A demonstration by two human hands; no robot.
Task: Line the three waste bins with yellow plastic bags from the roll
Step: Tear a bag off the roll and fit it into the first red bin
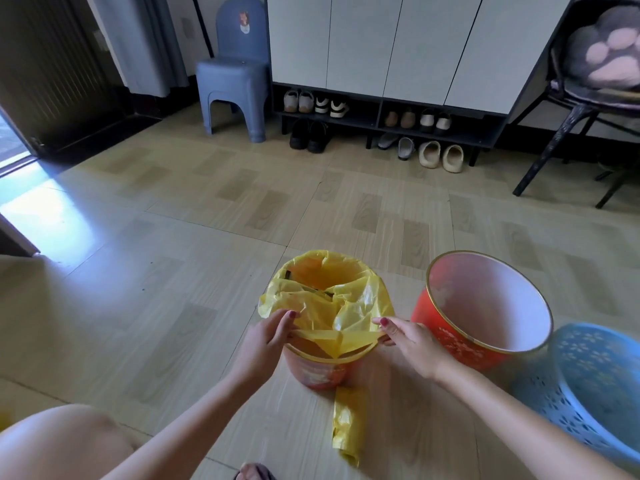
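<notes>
One bin nearly done: yellow bag (325, 299) in small orange bin (320, 367), near edge pinched by left hand (268, 336) and right hand (407, 336). Still bare: big orange bin (485, 306), blue bin (588, 386). Roll (346, 424) waiting on floor (173, 271).

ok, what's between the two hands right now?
In the head view, a taut band of the yellow bag spans from the left hand to the right hand, over the near rim of the small orange bin.
</notes>
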